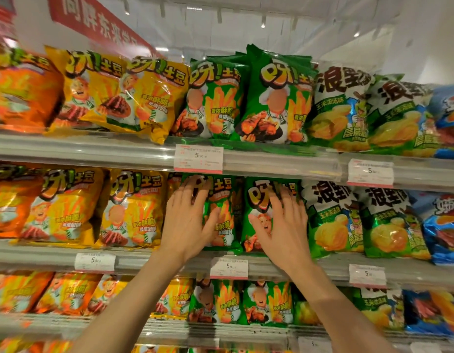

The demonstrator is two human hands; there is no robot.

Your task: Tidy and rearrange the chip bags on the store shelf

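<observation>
Two flat, released hands are pressing two green bags on the middle shelf [170, 258]: left hand [186, 222] on the left bag [221, 220], right hand [282, 225] on the right bag [256, 200].

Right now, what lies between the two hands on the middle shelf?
In the head view, between left hand and right hand, only green chip bags show; each hand presses one bag.

Both my arms reach up, hands flat

My left hand [186, 220] sits at 11 o'clock, fingers straight and spread; my right hand [282, 225] at 1 o'clock, likewise.
</observation>
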